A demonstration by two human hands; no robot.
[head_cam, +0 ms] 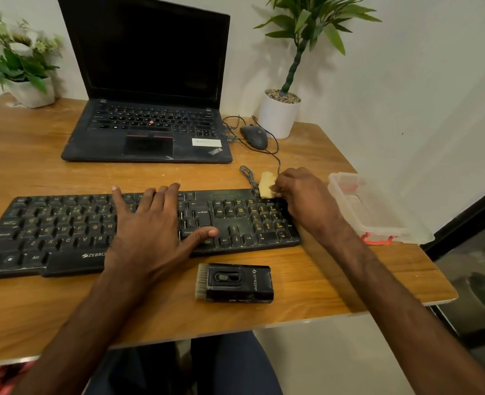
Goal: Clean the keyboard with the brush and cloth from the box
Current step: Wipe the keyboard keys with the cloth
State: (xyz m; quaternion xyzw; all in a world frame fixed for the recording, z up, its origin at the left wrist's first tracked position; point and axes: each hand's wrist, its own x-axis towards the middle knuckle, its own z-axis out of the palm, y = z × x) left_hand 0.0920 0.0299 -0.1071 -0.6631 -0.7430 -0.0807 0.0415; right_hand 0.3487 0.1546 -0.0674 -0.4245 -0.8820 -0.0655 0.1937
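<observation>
Yellow cloth half hidden in pinching right hand; flat left hand covers keyboard keys.

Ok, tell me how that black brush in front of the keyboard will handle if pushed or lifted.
The brush has a flat, boxy body lying on the table, so it should slide rather than roll. Its casing looks like rigid plastic, so probably stiff and fairly light. The bristles at one end would likely bend.
</observation>
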